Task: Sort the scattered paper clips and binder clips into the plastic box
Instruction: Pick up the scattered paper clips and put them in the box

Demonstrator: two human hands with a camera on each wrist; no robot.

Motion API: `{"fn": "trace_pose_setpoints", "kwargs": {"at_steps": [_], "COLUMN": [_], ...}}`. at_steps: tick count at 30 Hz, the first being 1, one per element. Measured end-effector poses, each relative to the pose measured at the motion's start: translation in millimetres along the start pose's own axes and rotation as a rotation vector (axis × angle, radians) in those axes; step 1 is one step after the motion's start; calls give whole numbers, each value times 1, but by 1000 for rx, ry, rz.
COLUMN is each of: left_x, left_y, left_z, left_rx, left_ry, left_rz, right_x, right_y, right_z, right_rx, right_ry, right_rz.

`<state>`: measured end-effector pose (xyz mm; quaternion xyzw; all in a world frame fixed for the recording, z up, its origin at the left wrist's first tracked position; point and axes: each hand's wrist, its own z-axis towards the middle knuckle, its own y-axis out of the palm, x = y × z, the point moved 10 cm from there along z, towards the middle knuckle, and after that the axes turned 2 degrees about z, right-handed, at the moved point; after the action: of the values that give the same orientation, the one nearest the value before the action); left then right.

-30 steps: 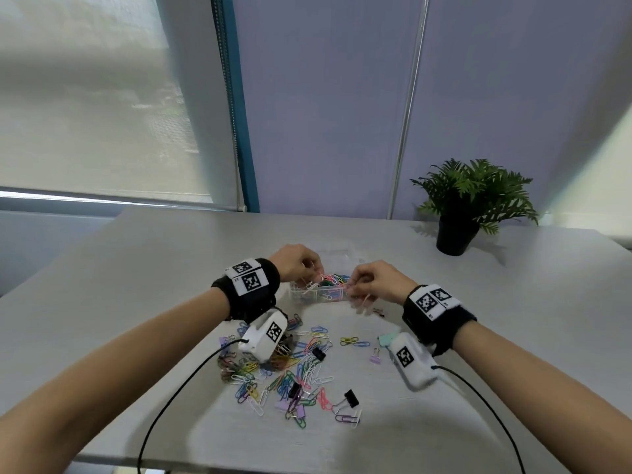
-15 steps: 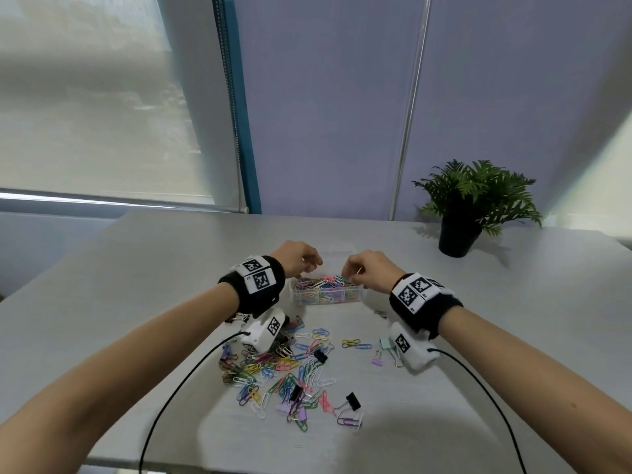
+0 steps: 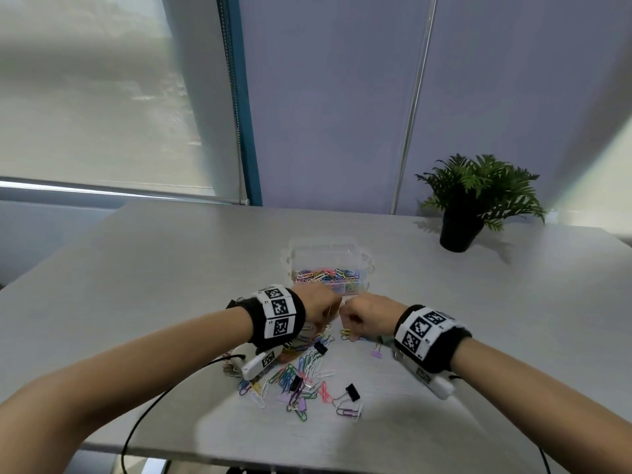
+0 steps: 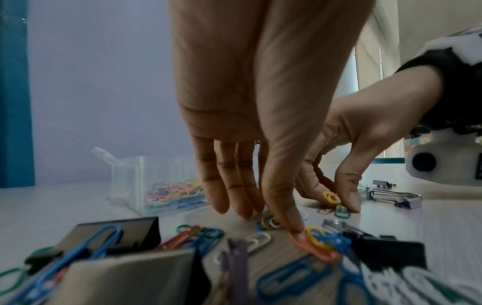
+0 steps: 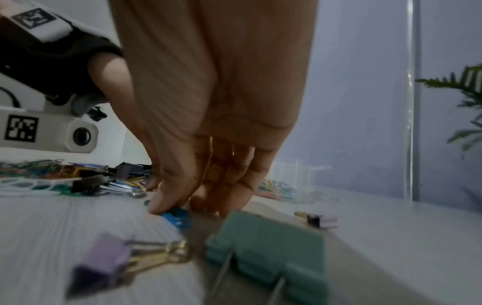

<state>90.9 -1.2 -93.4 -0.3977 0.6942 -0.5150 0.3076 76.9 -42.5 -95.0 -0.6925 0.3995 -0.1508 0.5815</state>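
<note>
The clear plastic box (image 3: 368,265) stands open mid-table with several coloured paper clips in it; it also shows as box (image 4: 130,179). Scattered paper clips (image 3: 304,371) and binder clips (image 3: 352,393) lie between it and me. My left hand (image 3: 321,311) reaches down onto the pile's far edge, fingers pointing down. In the left wrist view its thumb (image 4: 292,227) presses an orange paper clip (image 4: 313,249). My right hand (image 3: 362,318) is beside it and pinches a yellow paper clip (image 4: 330,198). Its thumb (image 5: 161,202) rests on a blue clip (image 5: 178,218).
A potted plant (image 3: 472,200) stands at the back right by the wall. A teal binder clip (image 5: 268,247) and a purple one (image 5: 101,262) lie just under my right wrist. Black cables (image 3: 154,405) run from both wrist cameras over the table's near edge.
Both hands have left the box and come back toward me, down onto the far edge of the clip pile. The box now stands uncovered.
</note>
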Motion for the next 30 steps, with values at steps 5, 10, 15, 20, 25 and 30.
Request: {"fn": "trace_pose_setpoints", "kwargs": {"at_steps": [5, 10, 15, 20, 25, 30], "left_x": [-1, 2, -7, -34, -70, -84], "left_y": [5, 9, -1, -35, -80, -87], "left_z": [1, 1, -3, -6, 3, 15], "left_rx": [-69, -102, -104, -1, 225, 250], "left_ry": [-10, 4, -30, -54, -146, -232], "left_rz": [22, 51, -128, -472, -539, -471], "right_x": [-2, -8, 4, 24, 48, 53], "right_y": [-2, -1, -15, -51, -91, -114], "right_z": [-3, -5, -12, -16, 4, 28], "right_rx": [24, 56, 134, 287, 490, 578], "right_ry": [-16, -34, -4, 53, 126, 147], "right_rz": [-6, -2, 183, 538, 634, 622]}}
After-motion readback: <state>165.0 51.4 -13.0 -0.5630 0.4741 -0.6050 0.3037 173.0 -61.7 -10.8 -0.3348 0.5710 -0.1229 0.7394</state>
